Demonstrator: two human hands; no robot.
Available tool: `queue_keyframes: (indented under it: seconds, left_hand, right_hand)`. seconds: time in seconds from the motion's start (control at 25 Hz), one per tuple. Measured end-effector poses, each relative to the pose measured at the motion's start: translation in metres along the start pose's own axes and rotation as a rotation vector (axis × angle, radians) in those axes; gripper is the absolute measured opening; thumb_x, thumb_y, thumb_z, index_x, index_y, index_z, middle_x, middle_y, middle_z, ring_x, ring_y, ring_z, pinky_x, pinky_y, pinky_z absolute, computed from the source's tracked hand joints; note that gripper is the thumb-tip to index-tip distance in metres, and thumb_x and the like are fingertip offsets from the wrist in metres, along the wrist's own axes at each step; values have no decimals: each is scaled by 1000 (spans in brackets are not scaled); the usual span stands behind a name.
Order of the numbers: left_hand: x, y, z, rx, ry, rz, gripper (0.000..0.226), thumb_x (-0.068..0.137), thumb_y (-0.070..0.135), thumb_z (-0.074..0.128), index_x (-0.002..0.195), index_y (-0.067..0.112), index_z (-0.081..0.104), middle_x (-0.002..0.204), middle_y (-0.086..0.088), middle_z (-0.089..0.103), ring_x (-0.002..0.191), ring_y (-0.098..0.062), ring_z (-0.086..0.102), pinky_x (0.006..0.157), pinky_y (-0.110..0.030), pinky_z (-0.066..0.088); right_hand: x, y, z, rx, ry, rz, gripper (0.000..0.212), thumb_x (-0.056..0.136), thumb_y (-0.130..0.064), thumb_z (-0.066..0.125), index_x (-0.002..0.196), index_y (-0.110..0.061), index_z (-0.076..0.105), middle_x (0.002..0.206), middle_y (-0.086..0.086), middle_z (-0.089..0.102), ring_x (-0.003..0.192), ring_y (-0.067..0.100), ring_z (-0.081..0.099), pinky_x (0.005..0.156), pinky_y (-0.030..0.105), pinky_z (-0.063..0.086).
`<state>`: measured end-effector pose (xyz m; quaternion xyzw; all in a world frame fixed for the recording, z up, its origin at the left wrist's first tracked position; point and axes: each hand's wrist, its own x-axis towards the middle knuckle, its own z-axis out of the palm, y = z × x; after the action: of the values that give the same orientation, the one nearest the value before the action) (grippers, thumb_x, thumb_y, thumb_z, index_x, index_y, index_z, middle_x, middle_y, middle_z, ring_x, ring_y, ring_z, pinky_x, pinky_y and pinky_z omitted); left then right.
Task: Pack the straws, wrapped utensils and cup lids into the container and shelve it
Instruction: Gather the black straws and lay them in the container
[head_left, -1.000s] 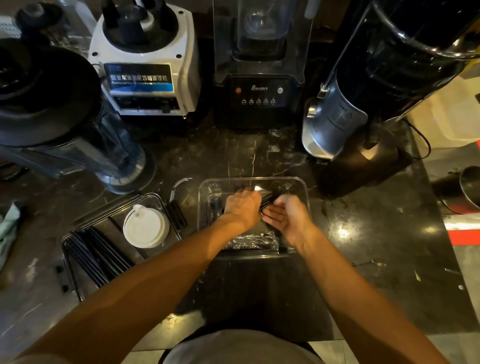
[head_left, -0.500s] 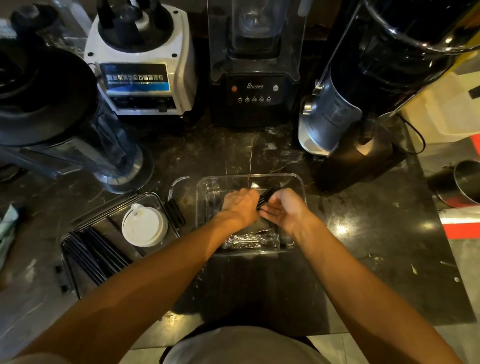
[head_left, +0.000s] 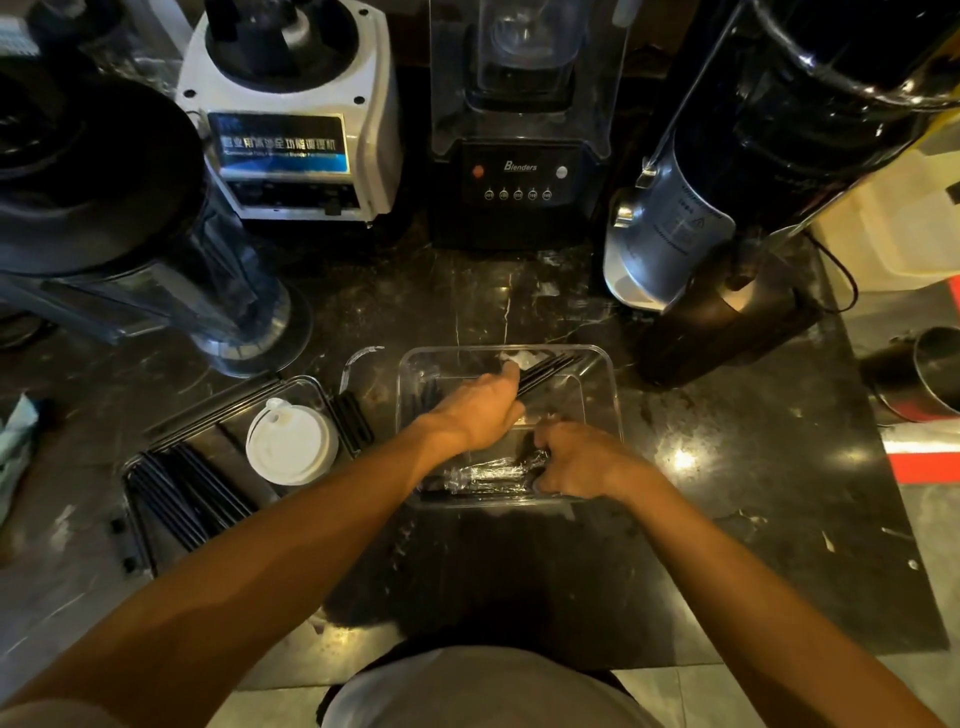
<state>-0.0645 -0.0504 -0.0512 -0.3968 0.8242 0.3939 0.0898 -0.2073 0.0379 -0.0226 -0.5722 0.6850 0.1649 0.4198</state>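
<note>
A clear plastic container (head_left: 613, 395) sits on the dark counter in front of me. My left hand (head_left: 478, 408) reaches into it and grips a bundle of black straws (head_left: 548, 371) that points to its far right corner. My right hand (head_left: 582, 460) is at the container's near right corner, fingers curled on the dark end of a clear-wrapped utensil (head_left: 488, 475) lying along the near wall. To the left, a tray (head_left: 140, 545) holds more black straws (head_left: 182, 493) and a white cup lid (head_left: 291, 447).
Blenders stand along the back: a white one (head_left: 291, 119), a black one (head_left: 519, 171), a tilted jug (head_left: 130, 249) at left. A black and silver machine (head_left: 727, 208) rises at right. A metal cup (head_left: 930, 374) is at far right. A clear lid (head_left: 361, 358) lies beside the container.
My right hand has let go of the straw bundle and dropped back to the container's near right corner onto the wrapped utensil. My left hand keeps the straws.
</note>
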Motion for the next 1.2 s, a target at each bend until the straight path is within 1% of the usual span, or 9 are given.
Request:
queue_keyframes:
  seconds: [0.08, 0.28, 0.48, 0.56, 0.64, 0.76, 0.96, 1.08, 1.2]
  left_hand:
    - [0, 1, -3, -57, 16, 39, 34, 106, 22, 50, 136, 9, 42, 100, -7, 65, 79, -19, 64, 62, -30, 48]
    - [0, -3, -17, -161, 66, 55, 33, 105, 26, 52, 136, 15, 49, 101, -1, 65, 78, -14, 65, 65, -33, 55]
    - [-3, -10, -15, -226, 89, 45, 28, 104, 25, 53, 131, 19, 54, 99, -2, 68, 79, -12, 67, 64, -28, 51]
    - [-7, -12, -13, -239, 75, 32, 21, 105, 25, 53, 125, 18, 54, 92, 0, 67, 71, -9, 65, 59, -24, 47]
    - [-10, -15, -8, -252, 48, 21, 18, 106, 25, 51, 122, 16, 54, 85, 1, 64, 65, -8, 61, 55, -21, 44]
    - [-12, -16, -4, -261, 12, 9, 21, 107, 26, 51, 123, 14, 57, 81, 1, 63, 64, -11, 61, 55, -25, 46]
    - [-19, -16, -3, -368, 24, -12, 4, 105, 27, 54, 106, 25, 57, 88, -9, 70, 83, -30, 74, 76, -45, 62]
    - [-22, -17, -4, -481, 22, -50, 8, 104, 24, 56, 98, 30, 57, 90, -9, 70, 76, -21, 73, 78, -39, 64]
    - [-26, -13, -9, -618, 17, -98, 4, 106, 22, 54, 104, 22, 58, 92, -3, 66, 71, -10, 68, 65, -23, 57]
  right_hand:
    - [5, -6, 5, -179, 1, -46, 35, 89, -28, 75, 120, -20, 58, 125, 2, 56, 117, 24, 56, 89, 36, 46]
    - [21, 1, -7, -36, 72, -76, 15, 93, -29, 70, 91, -24, 56, 106, 0, 62, 99, 22, 60, 79, 34, 45]
    - [17, 2, -14, -13, 319, -38, 36, 97, -18, 64, 130, -10, 52, 132, 16, 58, 118, 38, 63, 96, 45, 53]
    - [10, -1, -10, -90, 359, -58, 30, 98, -18, 62, 127, -11, 56, 127, 14, 62, 115, 35, 64, 96, 44, 52]
    - [6, 1, -4, -100, 188, -83, 8, 97, -21, 61, 102, -23, 67, 107, 4, 69, 103, 26, 66, 91, 39, 53]
    - [4, 3, 5, 13, -126, -103, 18, 99, -25, 59, 88, -23, 72, 98, 3, 72, 97, 23, 68, 91, 45, 56]
    - [-7, -5, 2, 73, -212, -144, 31, 108, -32, 45, 129, -19, 63, 116, -9, 55, 111, 11, 52, 91, 30, 42]
    - [-5, -4, 0, 27, -230, -159, 24, 104, -27, 51, 115, -15, 68, 112, -2, 65, 107, 19, 60, 91, 38, 51]
    - [-4, 0, -3, 65, -221, -170, 16, 101, -15, 56, 106, -17, 71, 95, -12, 64, 98, 12, 61, 86, 28, 50]
